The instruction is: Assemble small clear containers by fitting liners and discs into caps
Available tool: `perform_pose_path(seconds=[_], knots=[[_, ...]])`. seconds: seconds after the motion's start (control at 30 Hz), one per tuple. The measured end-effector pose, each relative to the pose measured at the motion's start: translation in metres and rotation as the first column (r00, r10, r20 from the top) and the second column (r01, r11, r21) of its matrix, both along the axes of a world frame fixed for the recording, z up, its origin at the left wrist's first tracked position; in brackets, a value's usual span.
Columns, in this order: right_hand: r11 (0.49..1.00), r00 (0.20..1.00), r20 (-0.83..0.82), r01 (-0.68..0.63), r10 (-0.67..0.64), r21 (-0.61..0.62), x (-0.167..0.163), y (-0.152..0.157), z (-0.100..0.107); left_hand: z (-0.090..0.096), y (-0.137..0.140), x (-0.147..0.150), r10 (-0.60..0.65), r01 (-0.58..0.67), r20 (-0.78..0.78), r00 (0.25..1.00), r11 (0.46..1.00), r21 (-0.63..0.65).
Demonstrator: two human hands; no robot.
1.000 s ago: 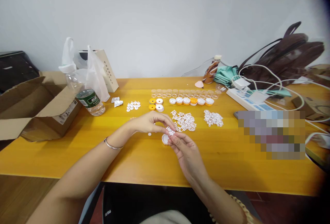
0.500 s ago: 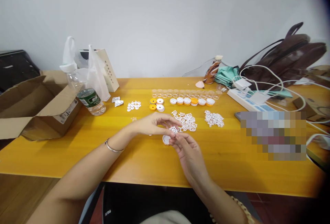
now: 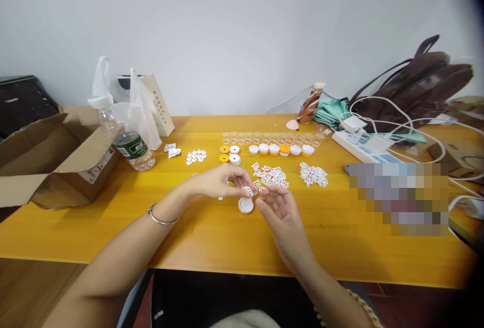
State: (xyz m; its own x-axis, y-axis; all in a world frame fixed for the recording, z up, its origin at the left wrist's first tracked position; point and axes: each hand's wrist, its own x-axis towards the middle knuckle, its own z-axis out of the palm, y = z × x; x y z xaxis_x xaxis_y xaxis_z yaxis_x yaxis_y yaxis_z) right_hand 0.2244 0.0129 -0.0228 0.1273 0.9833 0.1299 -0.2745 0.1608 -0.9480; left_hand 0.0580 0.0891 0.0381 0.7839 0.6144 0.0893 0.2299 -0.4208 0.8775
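Observation:
My left hand [image 3: 221, 181] pinches a small white openwork plastic piece [image 3: 247, 192] between thumb and fingers. Just below it lies a round white disc-shaped part [image 3: 245, 205] with an orange lower edge, flat on the table. My right hand [image 3: 282, 212] is to the right of that disc, thumb and fingers apart, with nothing visible between them. Beyond the hands is a loose pile of similar white openwork pieces [image 3: 274, 176], and a second pile [image 3: 313, 175] sits farther right. Small white knobbed parts [image 3: 196, 155] are grouped left of centre.
A row of clear round cups [image 3: 264, 138] stands behind white-and-orange round parts [image 3: 274, 149]. At left are a cardboard box [image 3: 75, 167] and a water bottle [image 3: 134, 146]. A power strip [image 3: 363, 147] with cables, a brown bag [image 3: 416, 81] and a drink bottle [image 3: 312, 102] occupy the right.
My right hand has drawn away to the right from the white piece, its fingers now apart. My left hand has moved slightly left with the piece, uncovering more of the round disc.

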Motion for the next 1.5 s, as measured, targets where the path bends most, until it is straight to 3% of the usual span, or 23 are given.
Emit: perform_pose_path(seconds=[0.07, 0.13, 0.27, 0.5, 0.67, 0.93, 1.27, 1.33, 1.4, 1.5], knots=[[0.991, 0.956, 0.294, -0.034, -0.004, 0.126, 0.006, 0.002, -0.003, 0.001, 0.001, -0.002, -0.03, 0.034, -0.077, 0.997, 0.998, 0.05], [0.974, 0.836, 0.548, -0.105, -0.023, 0.2, 0.009, 0.004, -0.009, 0.001, 0.001, -0.002, -0.055, 0.071, -0.153, 0.987, 0.992, 0.102], [0.951, 0.674, 0.738, -0.208, -0.029, 0.227, 0.01, 0.007, -0.022, -0.003, 0.0, 0.001, -0.062, 0.105, -0.226, 0.972, 0.976, 0.188], [0.944, 0.656, 0.755, -0.238, -0.016, 0.227, 0.008, 0.008, -0.026, -0.006, -0.002, 0.004, -0.065, 0.11, -0.26, 0.963, 0.981, 0.162], [0.943, 0.587, 0.809, -0.281, 0.022, 0.178, 0.009, 0.01, -0.027, -0.007, -0.004, 0.005, -0.087, 0.149, -0.282, 0.956, 0.967, 0.207], [0.946, 0.556, 0.831, -0.286, 0.032, 0.155, 0.009, 0.01, -0.026, -0.008, -0.012, 0.012, -0.061, 0.16, -0.303, 0.951, 0.936, 0.313], [0.946, 0.537, 0.844, -0.274, 0.002, 0.173, 0.01, 0.008, -0.025, -0.004, -0.011, 0.01, -0.05, 0.109, -0.27, 0.962, 0.971, 0.211], [0.949, 0.571, 0.821, -0.257, -0.004, 0.183, 0.01, 0.008, -0.025, 0.003, -0.007, 0.003, -0.019, 0.058, -0.21, 0.978, 0.982, 0.182], [0.953, 0.618, 0.786, -0.233, -0.01, 0.195, 0.009, 0.008, -0.026, 0.009, 0.001, -0.004, 0.104, -0.081, -0.118, 0.988, 0.98, 0.181], [0.956, 0.725, 0.689, -0.208, 0.01, 0.206, 0.008, 0.008, -0.024, 0.011, 0.028, -0.015, 0.398, -0.386, 0.002, 0.917, 0.888, 0.248]])
